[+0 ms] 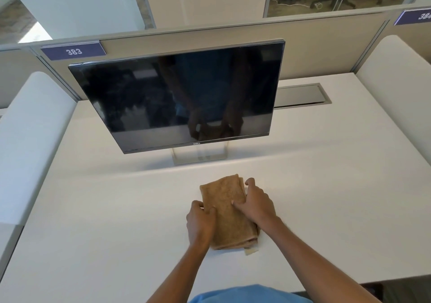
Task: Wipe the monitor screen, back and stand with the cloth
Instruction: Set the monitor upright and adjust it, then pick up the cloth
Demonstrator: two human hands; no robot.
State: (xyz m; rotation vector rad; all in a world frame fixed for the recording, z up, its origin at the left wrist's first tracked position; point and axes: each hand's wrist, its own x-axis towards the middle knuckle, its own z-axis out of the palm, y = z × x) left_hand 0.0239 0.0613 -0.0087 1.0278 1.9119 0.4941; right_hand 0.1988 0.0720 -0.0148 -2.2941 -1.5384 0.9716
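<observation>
Cloth (pixel 225 200) lies folded on the counter (pixel 93 209), near the monitor (pixel 175 97); your left grip (pixel 200 221) and right grip (pixel 255 203) each clasp an edge. Square the fold flat and tight before lifting, so one smooth face does the wiping.

A white desk (pixel 112 209) fills most of the frame. A folded brown cloth (pixel 224 197) lies flat on it at lower centre, a pale tag sticking out at the cloth's lower right corner. Above the cloth, at mid-frame, the monitor stand (pixel 199 158) rests its silver base on the desktop. A metal cable hatch (pixel 300 95) sits flush in the surface at upper right.
</observation>
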